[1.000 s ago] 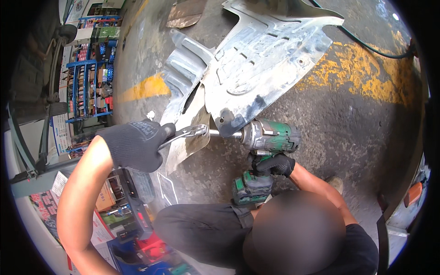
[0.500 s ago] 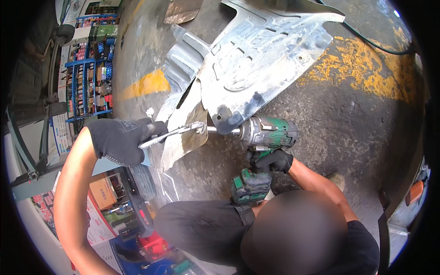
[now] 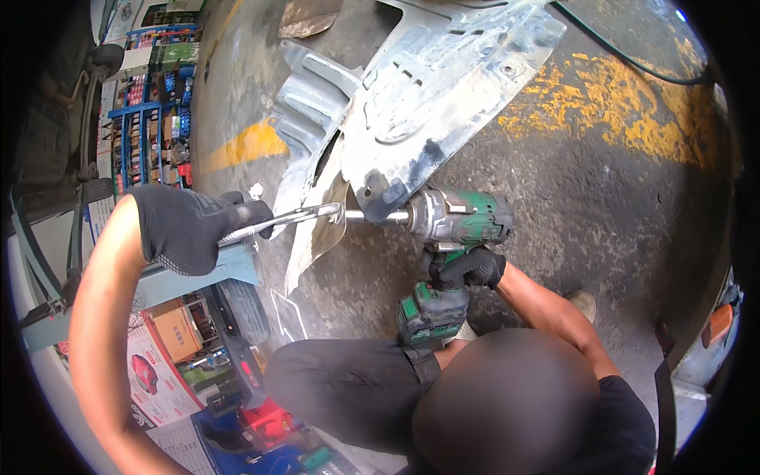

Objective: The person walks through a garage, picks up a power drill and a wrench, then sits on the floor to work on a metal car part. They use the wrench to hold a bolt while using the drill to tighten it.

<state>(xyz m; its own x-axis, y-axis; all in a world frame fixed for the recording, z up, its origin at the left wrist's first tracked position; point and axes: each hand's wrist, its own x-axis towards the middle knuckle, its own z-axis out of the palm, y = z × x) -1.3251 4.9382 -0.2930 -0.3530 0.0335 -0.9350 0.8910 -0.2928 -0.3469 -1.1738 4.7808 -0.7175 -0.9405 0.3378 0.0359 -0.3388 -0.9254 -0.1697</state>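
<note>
My left hand (image 3: 186,229), in a black knit glove, is closed around the handles of silver pliers (image 3: 305,215). Their jaws meet the lower flap (image 3: 321,237) of a large, dirty grey sheet-metal panel (image 3: 443,95). My right hand (image 3: 469,267), also gloved in black, grips a green and black cordless impact wrench (image 3: 463,218) by its handle, battery pack downward. A long silver socket (image 3: 380,215) runs from the wrench to the flap, beside the pliers' jaws. What lies between socket and jaws is too small to make out.
Blue shelves (image 3: 146,142) with many small boxes stand at left. A beam (image 3: 190,273) and cluttered boxes (image 3: 178,332) lie below my left arm. My bent knee (image 3: 340,388) is close under the wrench. A dark hose (image 3: 633,59) crosses the yellow-marked floor at upper right.
My left hand and the pliers have shifted left and slightly up. The panel has swung a little leftward. The impact wrench stays against the flap, slightly higher in the view.
</note>
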